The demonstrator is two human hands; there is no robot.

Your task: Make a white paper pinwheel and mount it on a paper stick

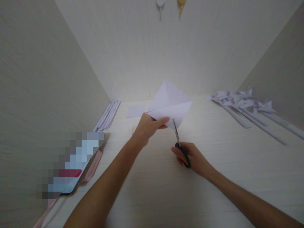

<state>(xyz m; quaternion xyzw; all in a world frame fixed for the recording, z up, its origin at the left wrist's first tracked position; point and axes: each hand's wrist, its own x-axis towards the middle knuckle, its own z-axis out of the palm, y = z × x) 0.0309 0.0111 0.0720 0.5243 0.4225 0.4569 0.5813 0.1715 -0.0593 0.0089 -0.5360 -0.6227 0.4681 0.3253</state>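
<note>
My left hand (147, 128) pinches a square white sheet of paper (168, 96) by its near left edge, thumb on top. The sheet is held up with one corner pointing away, and crease lines cross it. In my right hand (190, 156) is a pair of scissors (177, 137) with black handles. Their blades point away from me and lie at the sheet's near corner, close to my left thumb. Whether the blades have cut into the paper I cannot tell.
Rolled paper sticks (108, 115) lie at the left wall, near a propped, pixelated screen (78, 161). A flat paper piece (136, 111) rests at the back. Paper pinwheels (237, 99) on sticks lie at the right. Two hooks, white (160, 3) and yellow (181, 4), hang on the back wall.
</note>
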